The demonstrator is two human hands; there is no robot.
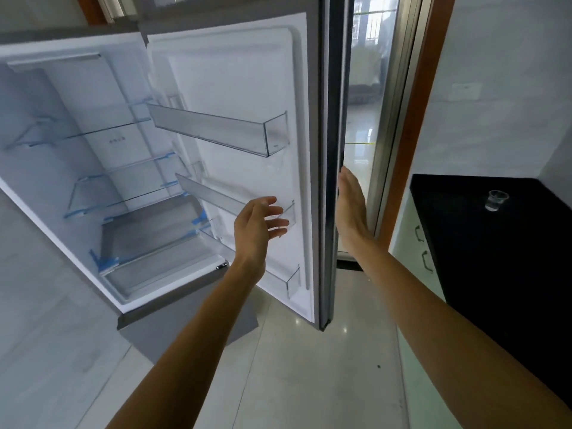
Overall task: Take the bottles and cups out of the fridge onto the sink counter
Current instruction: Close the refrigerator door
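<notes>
Glass or clear plastic, the small cup (496, 200) stands upright on the black counter (483, 243), near its far end and well to the right of both your hands. No bottle shows anywhere in view. The fridge (77, 97) is wide open at your left, and its glass shelves (102, 131) and the clear bins on the fridge door (241, 72) hold no bottle or cup that can be made out.

Your left hand (258, 221) hovers with fingers spread and relaxed, just in front of the middle door bin (216, 196), holding nothing. Your right hand (351, 205) lies flat, fingers straight, against the outer edge of the door. The two hands are apart, with the door's thickness between them.

From how things lie, the unloading looks finished or close to it, and the likely step in hand is swinging the door shut. The counter and cup sit on the door's outer side, so your right hand is the nearer one to them, while the left would have to come round the door. Pale floor tiles (309, 351) run beneath your arms.
</notes>
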